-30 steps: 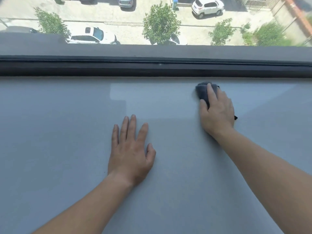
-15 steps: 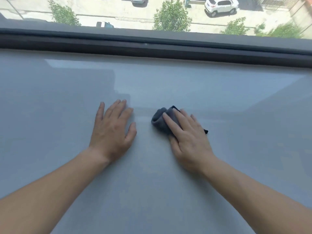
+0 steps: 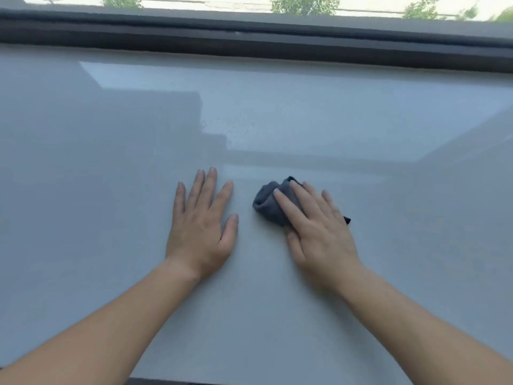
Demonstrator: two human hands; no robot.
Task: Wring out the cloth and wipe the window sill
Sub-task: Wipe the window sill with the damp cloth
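Observation:
A wide pale grey window sill (image 3: pixel 111 190) fills the view. A small dark grey cloth (image 3: pixel 268 202) lies bunched on it near the middle. My right hand (image 3: pixel 319 232) presses flat on top of the cloth, fingers spread over it, with a dark corner of cloth sticking out past the little finger. My left hand (image 3: pixel 201 220) lies flat and open on the bare sill just left of the cloth, a short gap apart from it. Faint damp streaks and specks show on the sill beyond the hands.
A dark window frame (image 3: pixel 249 43) runs along the far edge of the sill. Through the glass above it are treetops (image 3: pixel 304 4) and pavement far below. The sill's near edge (image 3: pixel 166 381) shows at the bottom.
My right hand has dragged the cloth from the far right, near the frame, back toward me and left, beside my left hand. The camera has tilted down, so less street shows.

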